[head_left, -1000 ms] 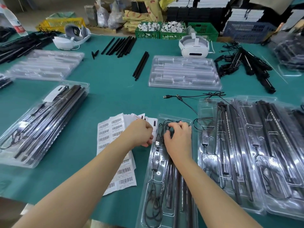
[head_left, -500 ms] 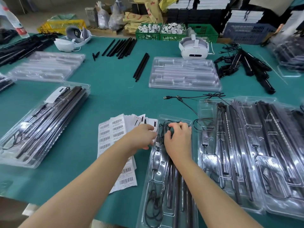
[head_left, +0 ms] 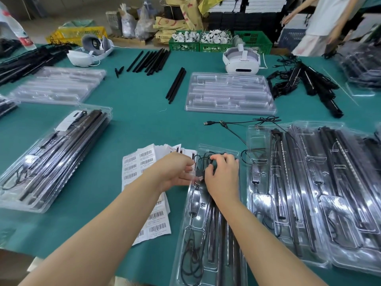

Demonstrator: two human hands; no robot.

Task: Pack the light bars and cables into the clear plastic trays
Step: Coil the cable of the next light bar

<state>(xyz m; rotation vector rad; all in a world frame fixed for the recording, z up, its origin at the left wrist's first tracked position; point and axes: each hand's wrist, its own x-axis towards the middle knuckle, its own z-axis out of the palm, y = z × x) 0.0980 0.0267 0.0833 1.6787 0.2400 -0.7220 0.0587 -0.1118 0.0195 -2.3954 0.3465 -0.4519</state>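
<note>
Head view: on the green counter [head_left: 140, 120] a clear plastic tray [head_left: 208, 234] lies straight ahead, holding black light bars [head_left: 221, 234] along its length and a black cable [head_left: 190, 259] looped in its left channel. At the tray's far end the right hand [head_left: 223, 176] rests on the coiled cable, fingers [head_left: 228, 158] curled down onto it. The left hand [head_left: 175, 172] sits at the tray's left edge over barcode label sheets [head_left: 144, 168], its fingers loosely bent toward the USB plug [head_left: 200, 178]; whether they pinch it I cannot tell. Filled trays [head_left: 309, 193] lie to the right, another filled tray [head_left: 55, 157] to the left, and an empty tray [head_left: 228, 93] beyond.
</note>
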